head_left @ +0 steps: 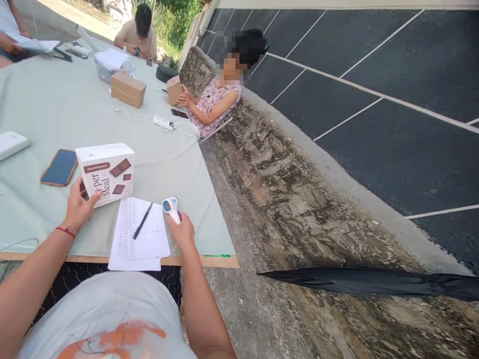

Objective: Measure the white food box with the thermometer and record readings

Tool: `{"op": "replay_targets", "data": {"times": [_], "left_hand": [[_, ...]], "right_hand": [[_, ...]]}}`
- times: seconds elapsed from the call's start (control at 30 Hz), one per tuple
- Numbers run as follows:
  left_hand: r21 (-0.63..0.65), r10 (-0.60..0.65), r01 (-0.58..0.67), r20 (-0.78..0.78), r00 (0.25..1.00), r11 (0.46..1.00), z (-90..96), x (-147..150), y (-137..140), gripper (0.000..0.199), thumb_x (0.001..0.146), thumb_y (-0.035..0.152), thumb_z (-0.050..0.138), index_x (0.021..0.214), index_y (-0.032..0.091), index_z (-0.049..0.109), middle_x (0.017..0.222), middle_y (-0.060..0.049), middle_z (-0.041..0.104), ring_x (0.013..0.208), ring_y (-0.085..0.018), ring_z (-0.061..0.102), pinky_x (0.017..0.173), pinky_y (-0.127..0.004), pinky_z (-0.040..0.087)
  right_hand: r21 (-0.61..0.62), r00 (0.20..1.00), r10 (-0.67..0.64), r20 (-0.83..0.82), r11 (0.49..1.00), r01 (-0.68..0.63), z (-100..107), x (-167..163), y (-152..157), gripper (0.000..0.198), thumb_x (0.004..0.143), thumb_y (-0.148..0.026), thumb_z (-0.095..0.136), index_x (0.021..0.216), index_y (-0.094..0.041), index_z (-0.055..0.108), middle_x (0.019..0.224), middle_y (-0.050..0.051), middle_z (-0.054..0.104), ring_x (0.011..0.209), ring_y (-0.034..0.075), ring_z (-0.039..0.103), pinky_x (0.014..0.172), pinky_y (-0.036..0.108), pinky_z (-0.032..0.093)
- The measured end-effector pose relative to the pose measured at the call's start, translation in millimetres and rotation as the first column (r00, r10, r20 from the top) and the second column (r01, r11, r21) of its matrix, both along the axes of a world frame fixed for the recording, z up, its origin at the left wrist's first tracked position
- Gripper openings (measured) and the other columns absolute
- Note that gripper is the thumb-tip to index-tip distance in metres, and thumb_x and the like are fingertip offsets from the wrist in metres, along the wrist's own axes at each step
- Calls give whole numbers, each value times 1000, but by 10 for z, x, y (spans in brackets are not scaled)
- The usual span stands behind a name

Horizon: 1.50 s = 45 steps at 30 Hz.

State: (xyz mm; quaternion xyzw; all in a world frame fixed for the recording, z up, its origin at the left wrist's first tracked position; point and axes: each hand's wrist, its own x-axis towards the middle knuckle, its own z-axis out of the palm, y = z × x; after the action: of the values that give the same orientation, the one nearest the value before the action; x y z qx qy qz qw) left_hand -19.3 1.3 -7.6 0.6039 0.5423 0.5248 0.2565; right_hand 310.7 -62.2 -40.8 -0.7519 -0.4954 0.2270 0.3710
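My left hand grips the lower left side of a white box printed with brown bars, its thumb across the front. In my right hand is a white and blue infrared thermometer, held by its handle near the table's right edge, with its small display facing me. Between my hands lie printed sheets of paper reaching over the front edge, and a black pen rests on them. A phone in an orange-brown case lies just left of the box.
A cardboard box, a power strip with cords and a plastic bin stand farther back on the table. One person at right holds a small carton; others sit at the far end. A folded black umbrella juts in at right.
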Motion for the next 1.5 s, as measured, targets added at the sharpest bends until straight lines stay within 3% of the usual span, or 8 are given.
{"op": "replay_targets", "data": {"times": [0.07,0.17,0.27,0.37,0.63,0.97,1.5], "left_hand": [[-25,33,-31,53,998,999,21,9,-31,66,82,58,66,133,19,49,126,-14,59,108,-28,64,90,-45,58],[-29,86,-85,11,996,996,64,1,-71,56,89,58,57,129,19,53,122,-13,62,103,-26,65,88,-42,57],[3,101,-102,-103,989,995,112,-9,-98,53,94,60,46,123,18,57,112,-11,66,99,-27,63,89,-44,55],[-16,79,-82,-145,986,997,154,-1,-113,55,94,63,41,119,17,59,107,-10,68,94,-27,63,85,-42,54],[-61,40,-46,-104,994,997,162,20,-83,62,90,69,41,121,17,58,113,-10,70,97,-27,64,87,-39,52],[-97,64,-76,-123,990,992,168,14,-64,65,89,66,41,127,16,57,112,-9,70,96,-27,64,87,-39,53],[-83,28,-33,-58,998,996,163,-1,-65,65,90,65,46,133,17,54,123,-9,68,108,-29,63,96,-41,51]], "right_hand": [[98,977,68,-203,994,-48,105,-171,22,41,76,-49,61,102,-18,66,96,7,70,87,23,61,77,33,47],[239,858,288,-426,950,-200,310,-481,40,39,79,-52,59,97,-18,65,87,4,67,78,19,59,71,29,47],[270,724,415,-551,909,-316,485,-780,40,39,82,-58,54,76,-20,58,65,-1,54,60,14,48,58,27,42],[255,667,457,-589,888,-383,573,-1005,40,43,82,-64,52,71,-22,51,61,-2,47,56,13,42,54,26,39],[248,688,510,-516,858,-450,540,-1286,96,38,82,-58,56,76,-21,59,69,-1,54,71,16,52,68,28,46],[249,689,486,-537,872,-420,452,-1388,76,42,81,-59,57,92,-19,63,81,1,59,84,20,54,82,31,45],[240,703,503,-503,862,-446,421,-1392,62,44,83,-63,54,93,-20,61,84,1,59,85,20,54,80,31,45]]}}
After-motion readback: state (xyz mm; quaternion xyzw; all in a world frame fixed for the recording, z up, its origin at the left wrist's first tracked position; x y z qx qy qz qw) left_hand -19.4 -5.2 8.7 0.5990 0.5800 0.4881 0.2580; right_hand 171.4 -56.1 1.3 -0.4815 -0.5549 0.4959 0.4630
